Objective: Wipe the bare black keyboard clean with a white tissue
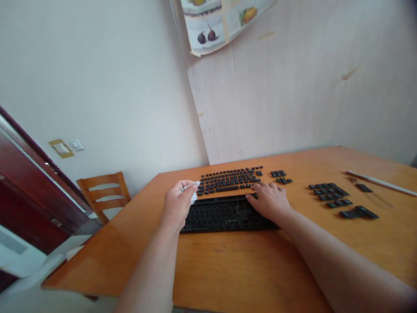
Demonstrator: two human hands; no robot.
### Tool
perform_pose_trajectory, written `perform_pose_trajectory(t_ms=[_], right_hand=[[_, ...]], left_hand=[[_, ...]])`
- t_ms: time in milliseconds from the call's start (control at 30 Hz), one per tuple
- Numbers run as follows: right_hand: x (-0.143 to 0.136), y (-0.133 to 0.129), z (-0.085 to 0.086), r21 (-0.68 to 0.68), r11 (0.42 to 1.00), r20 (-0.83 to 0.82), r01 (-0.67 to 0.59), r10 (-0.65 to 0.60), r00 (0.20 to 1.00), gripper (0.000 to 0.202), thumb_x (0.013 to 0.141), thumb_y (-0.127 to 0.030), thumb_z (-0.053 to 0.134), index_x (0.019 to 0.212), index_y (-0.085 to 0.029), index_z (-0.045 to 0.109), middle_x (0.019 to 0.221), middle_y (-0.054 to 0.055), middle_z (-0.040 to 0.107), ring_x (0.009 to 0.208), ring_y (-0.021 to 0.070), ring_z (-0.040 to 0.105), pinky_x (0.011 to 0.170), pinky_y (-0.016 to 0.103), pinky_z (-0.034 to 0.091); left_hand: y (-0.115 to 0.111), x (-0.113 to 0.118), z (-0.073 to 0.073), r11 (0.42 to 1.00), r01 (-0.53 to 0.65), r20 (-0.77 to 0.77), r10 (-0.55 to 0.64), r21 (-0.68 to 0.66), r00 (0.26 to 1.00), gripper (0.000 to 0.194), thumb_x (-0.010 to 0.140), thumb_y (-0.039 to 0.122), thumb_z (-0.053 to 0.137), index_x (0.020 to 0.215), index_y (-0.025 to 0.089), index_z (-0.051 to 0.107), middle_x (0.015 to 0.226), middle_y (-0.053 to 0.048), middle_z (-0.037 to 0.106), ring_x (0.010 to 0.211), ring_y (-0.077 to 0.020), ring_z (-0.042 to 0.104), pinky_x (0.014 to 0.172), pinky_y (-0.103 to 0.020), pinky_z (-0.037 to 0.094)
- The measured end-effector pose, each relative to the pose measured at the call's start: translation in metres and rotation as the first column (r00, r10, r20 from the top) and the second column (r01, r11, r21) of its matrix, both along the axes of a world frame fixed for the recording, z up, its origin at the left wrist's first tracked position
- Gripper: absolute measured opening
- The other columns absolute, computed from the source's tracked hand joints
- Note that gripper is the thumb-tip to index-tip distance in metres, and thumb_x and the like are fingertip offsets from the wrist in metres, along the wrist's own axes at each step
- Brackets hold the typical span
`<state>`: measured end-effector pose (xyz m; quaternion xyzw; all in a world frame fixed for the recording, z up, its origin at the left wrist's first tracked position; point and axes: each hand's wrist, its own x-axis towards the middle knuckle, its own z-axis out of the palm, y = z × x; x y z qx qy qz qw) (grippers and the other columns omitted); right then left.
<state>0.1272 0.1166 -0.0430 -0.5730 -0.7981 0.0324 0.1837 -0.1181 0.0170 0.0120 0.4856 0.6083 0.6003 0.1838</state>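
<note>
A black keyboard base (215,217) without keycaps lies on the wooden table. My left hand (180,202) is closed round a crumpled white tissue (194,196) above the base's left end. My right hand (270,201) rests over the right part of the base, fingers spread over its far edge. Just behind the base, loose black keycaps (231,178) are laid out in rows like a keyboard. Smaller groups of keycaps (278,174) sit to their right.
More keycaps (329,191) lie at the right of the table (228,261). Beyond them are a white stick (384,180) and a small dark item (364,188). A wooden chair (104,191) stands at the left. Behind the table is a wall with a fruit picture (208,32).
</note>
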Motion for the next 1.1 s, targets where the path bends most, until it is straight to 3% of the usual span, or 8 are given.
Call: perform_pose_trajectory(t_ms=[67,133,233,333,500,833,1100], right_hand=[[0.002,0.004,-0.002,-0.027,1.000,-0.007,0.015,-0.015,1.000,0.050,0.089,-0.055,0.043,0.118,-0.020,0.064,0.121,0.017,0.062,0.115,0.0374,0.049,0.093,0.053,0.033],[0.002,0.008,-0.004,-0.069,0.997,-0.025,0.028,-0.030,0.999,0.052,0.089,-0.056,0.041,0.121,-0.021,0.063,0.123,0.017,0.061,0.116,0.0378,0.049,0.092,0.053,0.036],[0.002,0.012,-0.009,-0.125,0.991,-0.056,0.037,-0.045,0.997,0.054,0.088,-0.059,0.040,0.121,-0.022,0.063,0.122,0.017,0.061,0.115,0.0387,0.050,0.088,0.054,0.039],[0.002,0.016,-0.014,-0.141,0.989,-0.076,0.038,-0.049,0.996,0.056,0.088,-0.061,0.039,0.119,-0.023,0.065,0.122,0.018,0.062,0.115,0.0391,0.051,0.088,0.054,0.040],[0.002,0.020,-0.019,-0.131,0.991,-0.084,0.024,-0.035,0.996,0.058,0.087,-0.063,0.037,0.116,-0.023,0.067,0.121,0.018,0.062,0.113,0.0392,0.053,0.087,0.055,0.041],[0.003,0.024,-0.022,-0.144,0.989,-0.088,0.012,-0.025,0.996,0.056,0.087,-0.063,0.038,0.116,-0.024,0.067,0.121,0.017,0.062,0.112,0.0386,0.053,0.087,0.054,0.041],[0.002,0.021,-0.019,-0.139,0.990,-0.101,0.009,-0.023,0.995,0.056,0.086,-0.062,0.041,0.118,-0.023,0.066,0.122,0.018,0.062,0.112,0.0394,0.053,0.087,0.054,0.041]], left_hand=[[-0.007,-0.011,0.012,0.999,-0.021,-0.057,0.019,-0.040,0.998,0.038,0.072,0.048,0.070,0.088,0.014,0.065,0.063,0.002,0.059,0.053,-0.0099,0.049,0.051,-0.020,0.034],[-0.016,-0.027,0.022,0.990,-0.090,-0.207,0.067,-0.105,0.976,0.037,0.072,0.048,0.069,0.085,0.014,0.066,0.059,0.003,0.056,0.052,-0.0106,0.048,0.051,-0.021,0.035],[-0.030,-0.057,0.030,0.953,-0.222,-0.498,0.092,-0.209,0.862,0.033,0.074,0.047,0.062,0.083,0.016,0.068,0.060,0.002,0.059,0.055,-0.0132,0.051,0.053,-0.023,0.036],[-0.041,-0.088,0.029,0.908,-0.274,-0.695,-0.026,-0.317,0.718,0.027,0.076,0.041,0.057,0.077,0.017,0.068,0.062,0.000,0.063,0.059,-0.0158,0.054,0.056,-0.025,0.036],[-0.051,-0.119,0.015,0.878,-0.290,-0.755,-0.114,-0.380,0.646,0.018,0.070,0.031,0.055,0.066,0.018,0.066,0.064,-0.002,0.065,0.067,-0.0185,0.057,0.061,-0.026,0.037],[-0.041,-0.124,0.008,0.834,-0.297,-0.808,-0.264,-0.466,0.527,0.016,0.070,0.028,0.058,0.067,0.019,0.070,0.075,-0.007,0.069,0.076,-0.0216,0.060,0.070,-0.028,0.039],[-0.025,-0.116,0.002,0.736,-0.434,-0.836,-0.334,-0.520,0.436,0.010,0.068,0.021,0.060,0.062,0.019,0.067,0.067,-0.006,0.068,0.066,-0.0195,0.060,0.062,-0.027,0.037]])
